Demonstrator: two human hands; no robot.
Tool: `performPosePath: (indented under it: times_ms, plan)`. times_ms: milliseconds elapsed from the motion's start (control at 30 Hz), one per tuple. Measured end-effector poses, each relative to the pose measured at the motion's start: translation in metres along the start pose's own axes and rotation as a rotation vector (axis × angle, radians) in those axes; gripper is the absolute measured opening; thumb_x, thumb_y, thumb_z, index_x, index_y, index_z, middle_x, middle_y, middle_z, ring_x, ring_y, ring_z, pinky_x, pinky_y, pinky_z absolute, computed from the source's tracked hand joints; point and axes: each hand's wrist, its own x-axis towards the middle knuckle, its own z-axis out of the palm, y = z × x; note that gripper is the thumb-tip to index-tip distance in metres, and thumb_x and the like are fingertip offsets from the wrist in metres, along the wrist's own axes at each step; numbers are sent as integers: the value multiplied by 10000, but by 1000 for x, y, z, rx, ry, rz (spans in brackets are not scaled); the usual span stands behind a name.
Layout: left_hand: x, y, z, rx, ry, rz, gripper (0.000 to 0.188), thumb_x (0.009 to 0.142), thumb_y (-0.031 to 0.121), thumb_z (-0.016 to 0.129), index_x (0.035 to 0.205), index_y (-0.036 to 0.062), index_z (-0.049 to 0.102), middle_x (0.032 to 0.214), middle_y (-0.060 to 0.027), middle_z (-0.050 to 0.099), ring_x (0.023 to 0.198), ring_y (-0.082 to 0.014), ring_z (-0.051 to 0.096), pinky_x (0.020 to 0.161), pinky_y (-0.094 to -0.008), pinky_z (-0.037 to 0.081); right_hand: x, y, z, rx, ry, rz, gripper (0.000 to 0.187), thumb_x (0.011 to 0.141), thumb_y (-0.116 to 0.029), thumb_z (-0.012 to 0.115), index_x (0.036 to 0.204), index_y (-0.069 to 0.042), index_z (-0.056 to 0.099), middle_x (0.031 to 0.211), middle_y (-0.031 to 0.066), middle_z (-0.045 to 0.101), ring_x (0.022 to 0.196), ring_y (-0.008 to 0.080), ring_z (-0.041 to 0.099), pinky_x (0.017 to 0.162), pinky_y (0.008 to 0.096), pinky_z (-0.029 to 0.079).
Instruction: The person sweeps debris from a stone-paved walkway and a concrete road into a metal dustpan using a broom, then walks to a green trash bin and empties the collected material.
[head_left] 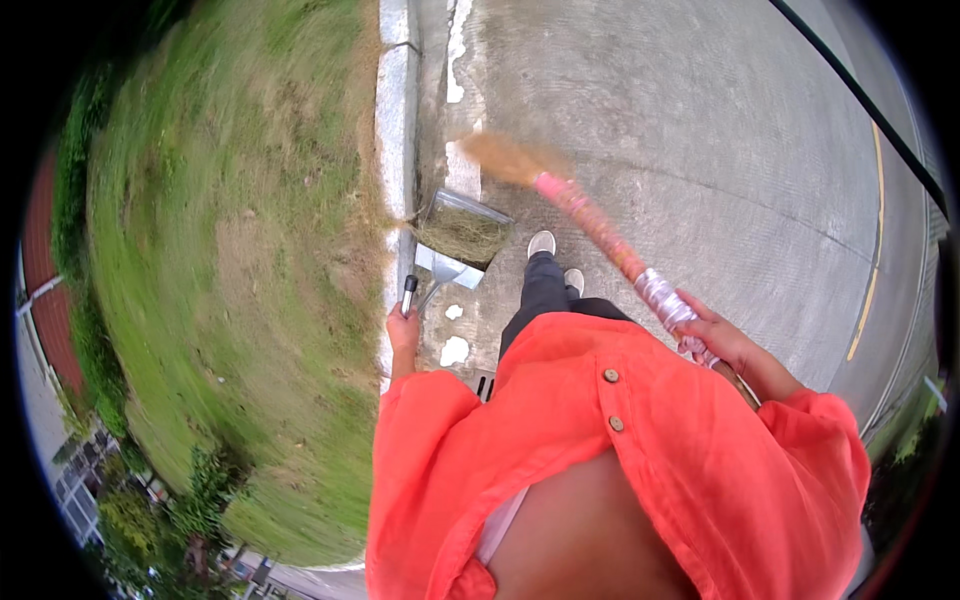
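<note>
My left hand [402, 329] is closed round the handle of a long-handled metal dustpan [450, 268], just below its black end. The pan rests on the pavement against the curb, and dry grass clippings [462, 234] lie in it. My right hand [722, 338] grips a broom [603, 235] by its long handle, which is wrapped in shiny tape and pinkish-orange material. Its tan bristles are blurred and sit beyond the dustpan, near the curb side; whether they touch the ground I cannot tell.
A white-painted curb [396, 110] runs along the left, with a grass lawn [230, 250] beyond it. Grey concrete pavement [690, 130] stretches ahead and right. My shoes [541, 243] stand right of the dustpan. White paint patches [455, 350] mark the gutter strip.
</note>
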Motion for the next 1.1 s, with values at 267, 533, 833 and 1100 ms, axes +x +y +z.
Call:
performPosePath:
  times_ms: [267, 533, 833, 1100]
  plan:
    - [-69, -10, -31, 70, 123, -167, 161, 756, 165, 574, 786, 7, 565, 561, -119, 510, 522, -208, 516, 534, -343, 413, 17, 91, -46, 496, 165, -22, 543, 838, -233, 445, 1310, -315, 189, 629, 85, 512, 368, 86, 399, 322, 206, 357]
    - [-120, -120, -36, 96, 226, -241, 184, 737, 184, 580, 830, 26, 591, 636, -182, 554, 612, -322, 562, 600, -389, 431, 57, 168, 78, 577, -61, 20, 591, 830, -223, 478, 1330, -237, 163, 698, 92, 529, 434, 105, 476, 350, 220, 388]
    - [-162, -218, -60, 18, 211, -251, 235, 717, 215, 582, 791, -9, 583, 665, -203, 574, 652, -346, 580, 609, -406, 437, 75, 132, 179, -68, -12, -280, 630, 792, -179, 518, 1338, -154, 204, 796, 56, 551, 566, 90, 524, 393, 207, 405]
    - [-162, -301, -27, -45, 239, -84, 213, 708, 140, 613, 755, -62, 564, 663, -214, 573, 629, -345, 565, 597, -420, 431, 312, 187, 184, -920, 429, -541, 705, 774, -283, 529, 1340, -99, 150, 1014, 186, 554, 771, 256, 588, 664, 381, 476]
